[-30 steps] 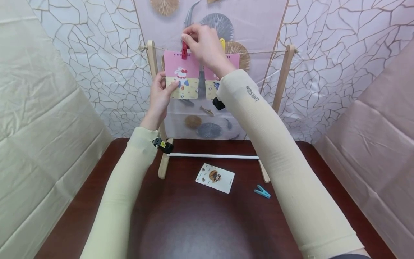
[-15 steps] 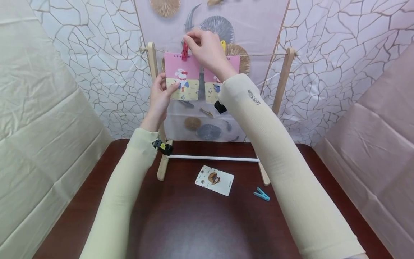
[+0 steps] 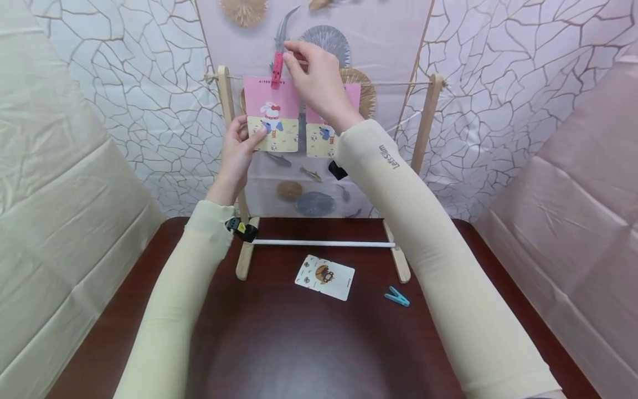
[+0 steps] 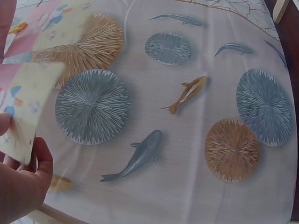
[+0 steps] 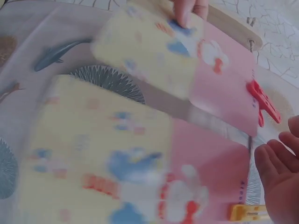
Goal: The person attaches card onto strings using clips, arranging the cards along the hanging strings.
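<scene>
My left hand (image 3: 233,160) pinches the lower left edge of a pink and yellow card (image 3: 284,113) with a cartoon rabbit on it. A red clothespin (image 3: 276,71) holds this card's top edge on a string (image 3: 399,83). My right hand (image 3: 321,80) is just right of the clothespin, its fingers apart from it and holding nothing, as the right wrist view shows. Beside it hangs a second, matching card (image 3: 317,141), partly behind my right hand and arm. A yellow clothespin (image 5: 250,213) grips that card's top in the right wrist view.
The string runs between two wooden posts (image 3: 427,127), joined low down by a white rod (image 3: 319,243). On the dark red table (image 3: 279,343) lie a white card with a brown animal picture (image 3: 333,280) and a light blue clothespin (image 3: 397,297). A patterned cloth hangs behind.
My right fingers have let go of the red clothespin and moved slightly right of it. The left hand keeps hold of the card. The head view has shifted a little.
</scene>
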`<state>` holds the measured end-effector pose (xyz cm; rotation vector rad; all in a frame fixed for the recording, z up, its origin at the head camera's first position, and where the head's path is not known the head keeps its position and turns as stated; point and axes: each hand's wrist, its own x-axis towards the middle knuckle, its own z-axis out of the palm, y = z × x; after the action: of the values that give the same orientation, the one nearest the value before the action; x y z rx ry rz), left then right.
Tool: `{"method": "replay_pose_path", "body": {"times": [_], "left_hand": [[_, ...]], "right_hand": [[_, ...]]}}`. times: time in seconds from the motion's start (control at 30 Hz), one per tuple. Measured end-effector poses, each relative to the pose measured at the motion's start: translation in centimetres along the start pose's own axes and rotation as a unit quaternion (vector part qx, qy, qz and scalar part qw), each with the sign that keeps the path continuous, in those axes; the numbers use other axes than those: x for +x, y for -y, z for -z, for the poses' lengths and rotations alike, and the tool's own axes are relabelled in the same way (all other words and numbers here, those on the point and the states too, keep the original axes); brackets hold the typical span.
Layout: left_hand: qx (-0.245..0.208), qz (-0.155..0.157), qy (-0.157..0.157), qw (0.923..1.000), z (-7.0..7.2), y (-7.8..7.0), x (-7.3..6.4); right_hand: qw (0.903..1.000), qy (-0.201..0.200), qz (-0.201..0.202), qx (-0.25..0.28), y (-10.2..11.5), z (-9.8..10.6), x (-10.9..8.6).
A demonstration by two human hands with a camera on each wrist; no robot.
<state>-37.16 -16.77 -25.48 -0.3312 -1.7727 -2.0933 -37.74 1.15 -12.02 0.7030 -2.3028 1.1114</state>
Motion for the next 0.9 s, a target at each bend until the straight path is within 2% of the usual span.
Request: {"method": "replay_pose_path", "body": {"times": [0.13,0.27,0.4,0.6,0.7,0.9], "left_hand": [[-0.004,0.012,-0.007,0.9999,0.2,0.1,-0.4],[-0.001,0.022,-0.013,0.9997,0.3,0.5,-0.7],[-0.005,0.027,-0.013,0.9995,0.1,1.1,-1.1],[-0.025,0.034,-0.006,0.9991,0.3,2.2,-1.9],[-0.017,0.038,0.003,0.9991,0.4,2.5,-2.1],[0.001,0.054,-0.002,0.9985,1.1,2.7,-2.5]], "right_hand": [[0.9982,-0.027,0.052,0.009,0.1,0.2,-0.9],[0.992,-0.054,0.114,0.002,-0.2,0.3,-2.1],[0.9876,-0.066,0.142,-0.003,-1.0,0.6,-3.3],[0.9828,-0.091,0.16,-0.006,-2.7,1.4,-5.3],[0.9813,-0.095,0.166,0.016,-3.5,2.0,-6.2],[0.9872,-0.069,0.131,0.059,-5.1,3.5,-7.9]]}}
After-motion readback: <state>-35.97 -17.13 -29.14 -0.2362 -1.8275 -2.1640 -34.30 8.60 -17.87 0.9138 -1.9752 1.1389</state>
